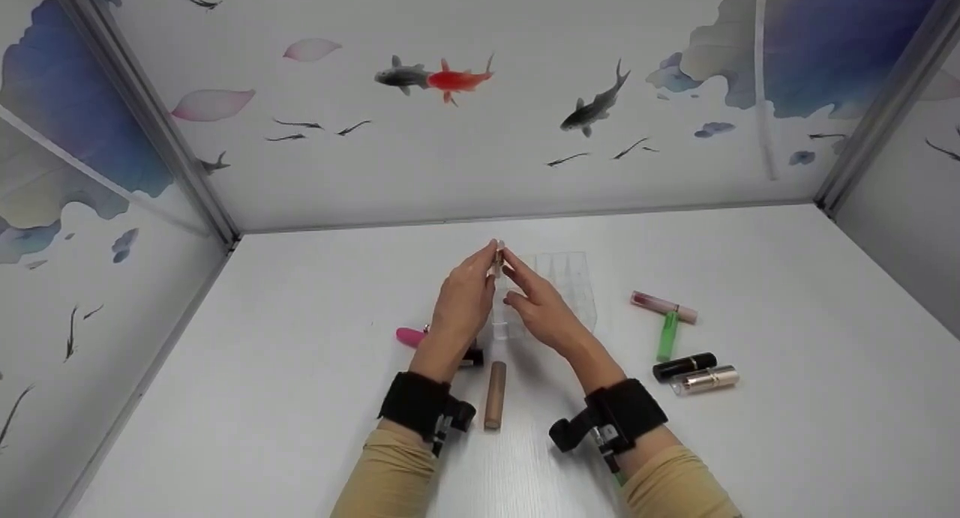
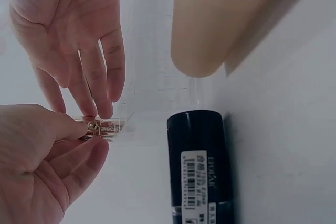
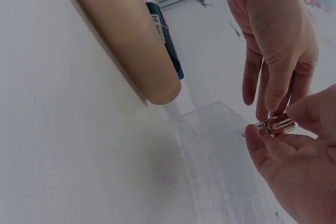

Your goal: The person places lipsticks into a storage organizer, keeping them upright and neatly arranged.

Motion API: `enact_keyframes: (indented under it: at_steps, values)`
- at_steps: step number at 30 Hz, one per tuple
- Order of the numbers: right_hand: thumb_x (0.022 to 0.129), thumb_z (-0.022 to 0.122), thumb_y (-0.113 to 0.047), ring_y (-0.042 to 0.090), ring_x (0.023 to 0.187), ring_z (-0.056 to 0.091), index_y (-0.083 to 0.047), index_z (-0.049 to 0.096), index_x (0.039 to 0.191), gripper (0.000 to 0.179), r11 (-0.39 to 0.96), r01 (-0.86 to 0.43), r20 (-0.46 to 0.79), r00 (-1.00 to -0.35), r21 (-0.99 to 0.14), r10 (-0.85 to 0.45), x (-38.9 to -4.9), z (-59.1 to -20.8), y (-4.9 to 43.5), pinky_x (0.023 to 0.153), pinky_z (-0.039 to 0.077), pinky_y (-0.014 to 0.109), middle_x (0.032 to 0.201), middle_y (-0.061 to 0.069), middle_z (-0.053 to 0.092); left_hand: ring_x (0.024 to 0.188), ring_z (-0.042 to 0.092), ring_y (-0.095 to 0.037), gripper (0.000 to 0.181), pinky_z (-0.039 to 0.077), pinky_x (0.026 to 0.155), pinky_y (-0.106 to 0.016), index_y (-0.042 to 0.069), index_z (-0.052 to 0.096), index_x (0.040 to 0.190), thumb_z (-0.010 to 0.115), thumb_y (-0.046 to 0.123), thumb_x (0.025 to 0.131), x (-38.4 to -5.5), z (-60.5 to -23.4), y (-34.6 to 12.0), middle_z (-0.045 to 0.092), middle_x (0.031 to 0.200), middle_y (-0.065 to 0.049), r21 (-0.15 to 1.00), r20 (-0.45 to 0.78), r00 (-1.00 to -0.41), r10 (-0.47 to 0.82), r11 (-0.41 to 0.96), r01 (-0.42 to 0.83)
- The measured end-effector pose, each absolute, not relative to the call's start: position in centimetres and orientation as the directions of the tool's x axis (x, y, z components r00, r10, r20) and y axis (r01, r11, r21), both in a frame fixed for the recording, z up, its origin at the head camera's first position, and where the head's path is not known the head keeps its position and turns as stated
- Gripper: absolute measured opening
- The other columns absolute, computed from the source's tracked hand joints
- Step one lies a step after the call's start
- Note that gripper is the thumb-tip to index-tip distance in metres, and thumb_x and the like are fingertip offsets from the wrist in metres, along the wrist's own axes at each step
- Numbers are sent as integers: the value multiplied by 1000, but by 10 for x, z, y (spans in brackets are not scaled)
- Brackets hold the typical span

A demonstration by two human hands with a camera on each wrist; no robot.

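Both hands meet over a clear compartment organizer (image 1: 559,278), holding a small gold-and-clear lipstick (image 2: 102,127). My left hand (image 1: 461,297) pinches it between thumb and fingers. From the other side my right hand (image 1: 551,315) also has thumb and fingertips on it. In the right wrist view, the lipstick (image 3: 275,125) shows its gold end and a bow-like ornament; fingers cover part of it. Below the hands a tan tube (image 1: 495,395) lies on the table. A black labelled lipstick tube (image 2: 199,166) lies beside it, partly hidden by the left wrist in the head view.
Left of the left wrist lies a pink item (image 1: 409,336), partly covered. On the right are a pink lip gloss tube (image 1: 664,306), a green tube (image 1: 667,336), a black lipstick (image 1: 684,366) and a gold lipstick (image 1: 709,381). Printed panels (image 1: 510,181) enclose the white table (image 1: 300,398).
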State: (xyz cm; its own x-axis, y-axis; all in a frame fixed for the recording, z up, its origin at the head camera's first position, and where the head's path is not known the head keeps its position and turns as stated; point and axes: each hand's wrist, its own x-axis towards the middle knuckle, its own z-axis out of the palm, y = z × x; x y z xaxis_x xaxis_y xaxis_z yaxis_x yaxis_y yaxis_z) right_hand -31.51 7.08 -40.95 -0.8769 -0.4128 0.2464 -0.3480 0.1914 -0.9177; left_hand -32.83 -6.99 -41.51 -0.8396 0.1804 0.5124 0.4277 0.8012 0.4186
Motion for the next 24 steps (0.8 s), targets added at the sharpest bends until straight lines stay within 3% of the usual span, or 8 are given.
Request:
enact_keyframes:
  at_steps: [11,16,24]
  values:
    - [94,43,6,28,144,20,-6,16,150,63,163,-368,275,-866,-915,-417,-331,-434,73,112,29,47,158,10,17,116,58,-23,49,49,96,-33,8,47,137,59,3,90,-329,-417,-71,58,130,-10,418,482,-854,195,806,420]
    - [94,42,5,31,143,24,-3,19,149,61,177,-347,262,-889,-921,-375,-326,-429,76,107,38,43,156,15,20,116,58,-25,54,48,97,-35,9,41,142,59,7,91,-328,-413,-72,58,131,-10,448,439,-875,204,794,410]
    - [95,43,2,33,127,48,-5,32,145,52,279,-310,238,-934,-909,-265,-318,-413,79,93,51,41,140,20,45,107,63,-23,52,52,88,-37,17,43,140,62,18,91,-320,-402,-73,59,127,-10,461,423,-897,131,821,337]
